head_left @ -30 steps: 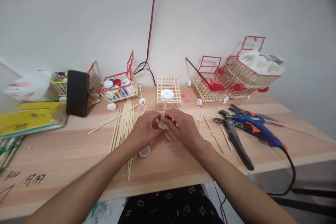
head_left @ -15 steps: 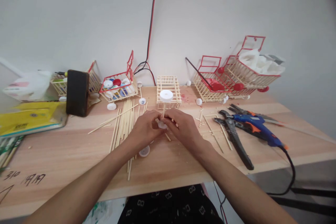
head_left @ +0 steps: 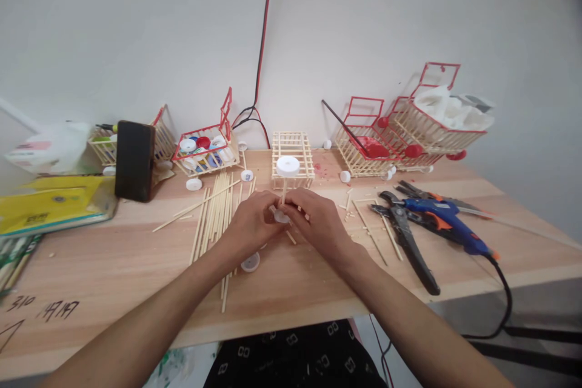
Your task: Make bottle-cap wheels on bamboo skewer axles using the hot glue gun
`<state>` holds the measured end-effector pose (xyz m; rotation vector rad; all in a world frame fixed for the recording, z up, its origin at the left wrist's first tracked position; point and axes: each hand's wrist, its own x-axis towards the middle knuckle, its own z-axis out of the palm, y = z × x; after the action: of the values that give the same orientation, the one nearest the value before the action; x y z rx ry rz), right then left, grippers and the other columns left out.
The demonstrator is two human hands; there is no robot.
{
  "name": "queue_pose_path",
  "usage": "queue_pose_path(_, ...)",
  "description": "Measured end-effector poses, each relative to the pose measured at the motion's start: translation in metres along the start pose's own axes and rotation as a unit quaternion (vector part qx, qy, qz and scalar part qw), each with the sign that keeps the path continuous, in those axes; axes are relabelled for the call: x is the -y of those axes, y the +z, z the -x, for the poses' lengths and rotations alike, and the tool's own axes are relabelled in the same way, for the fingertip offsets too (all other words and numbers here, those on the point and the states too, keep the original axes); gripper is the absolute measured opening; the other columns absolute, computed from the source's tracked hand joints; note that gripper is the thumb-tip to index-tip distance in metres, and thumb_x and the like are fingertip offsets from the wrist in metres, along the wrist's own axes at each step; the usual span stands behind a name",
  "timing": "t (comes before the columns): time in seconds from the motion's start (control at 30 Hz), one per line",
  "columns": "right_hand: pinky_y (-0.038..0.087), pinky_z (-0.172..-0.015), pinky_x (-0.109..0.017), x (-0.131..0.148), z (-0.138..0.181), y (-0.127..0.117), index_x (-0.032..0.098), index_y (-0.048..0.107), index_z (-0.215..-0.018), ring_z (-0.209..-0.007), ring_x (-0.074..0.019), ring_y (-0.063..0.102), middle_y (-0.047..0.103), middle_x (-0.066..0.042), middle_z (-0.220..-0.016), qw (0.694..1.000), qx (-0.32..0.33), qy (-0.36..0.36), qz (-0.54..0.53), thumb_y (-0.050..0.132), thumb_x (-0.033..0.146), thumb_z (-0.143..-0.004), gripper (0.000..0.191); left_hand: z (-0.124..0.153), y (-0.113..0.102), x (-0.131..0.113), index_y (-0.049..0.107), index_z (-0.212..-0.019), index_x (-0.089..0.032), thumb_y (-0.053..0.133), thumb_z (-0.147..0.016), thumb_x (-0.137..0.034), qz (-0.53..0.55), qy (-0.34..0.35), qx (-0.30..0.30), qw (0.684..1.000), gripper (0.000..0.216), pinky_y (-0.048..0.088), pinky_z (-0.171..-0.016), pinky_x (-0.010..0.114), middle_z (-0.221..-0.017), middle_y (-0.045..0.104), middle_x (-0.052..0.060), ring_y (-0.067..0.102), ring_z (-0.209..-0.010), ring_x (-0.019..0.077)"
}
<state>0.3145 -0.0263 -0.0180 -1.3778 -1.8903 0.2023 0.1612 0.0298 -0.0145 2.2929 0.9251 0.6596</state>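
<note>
Between my hands stands a short wooden stick point(head_left: 284, 189) with a white bottle cap point(head_left: 288, 165) on its upper end. A second, translucent white cap point(head_left: 280, 216) is at its lower end, partly covered by fingers. My left hand point(head_left: 257, 216) closes its fingertips on the lower cap from the left. My right hand point(head_left: 313, 213) pinches the stick and cap from the right. Below my left hand, a loose white cap point(head_left: 250, 262) lies on the table. Behind my hands is a stick-built basket frame point(head_left: 292, 148).
Wooden sticks point(head_left: 217, 212) lie left of centre. Cutting pliers point(head_left: 407, 242) and a blue glue gun point(head_left: 448, 221) rest at right. Small stick carts with red trim, one a cap-filled cart point(head_left: 207, 151), another a right-hand cart point(head_left: 366, 145), line the wall. A dark phone point(head_left: 134, 160) stands at left.
</note>
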Motion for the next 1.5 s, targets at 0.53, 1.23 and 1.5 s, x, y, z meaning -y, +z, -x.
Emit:
queue_pose_path(0.53, 0.037, -0.066, -0.023, -0.001, 0.0002, 0.0002, 0.019, 0.056, -0.078, -0.073, -0.0129, 0.052, 0.058, -0.001, -0.078, 1.0, 0.004, 0.003, -0.001, 0.049, 0.02, -0.09, 0.014, 0.0, 0.0006, 0.0003, 0.062, -0.079, -0.018, 0.068, -0.072, -0.023, 0.003, 0.01, -0.002, 1.0, 0.011, 0.04, -0.069, 0.025, -0.074, 0.058, -0.003, 0.052, -0.069, 0.0134)
queue_pose_path(1.23, 0.037, -0.065, -0.024, -0.0004, -0.0002, 0.0003, 0.019, 0.056, -0.077, -0.073, -0.0132, 0.052, 0.06, -0.001, -0.078, 1.0, 0.005, 0.008, 0.002, 0.049, 0.021, -0.09, 0.015, 0.0, 0.0, -0.0005, 0.058, -0.073, -0.018, 0.068, -0.072, -0.024, 0.0, 0.005, -0.004, 1.0, 0.011, 0.04, -0.069, 0.025, -0.072, 0.056, -0.003, 0.052, -0.069, 0.0137)
queue_pose_path(1.5, 0.037, -0.066, -0.024, -0.0001, -0.0004, -0.0001, 0.019, 0.056, -0.077, -0.072, -0.0131, 0.052, 0.059, -0.001, -0.077, 1.0, 0.004, 0.003, -0.001, 0.05, 0.02, -0.09, 0.014, 0.0003, 0.0002, 0.0004, 0.061, -0.077, -0.019, 0.068, -0.071, -0.023, -0.001, -0.001, -0.003, 1.0, 0.01, 0.04, -0.069, 0.025, -0.073, 0.057, -0.003, 0.052, -0.069, 0.014)
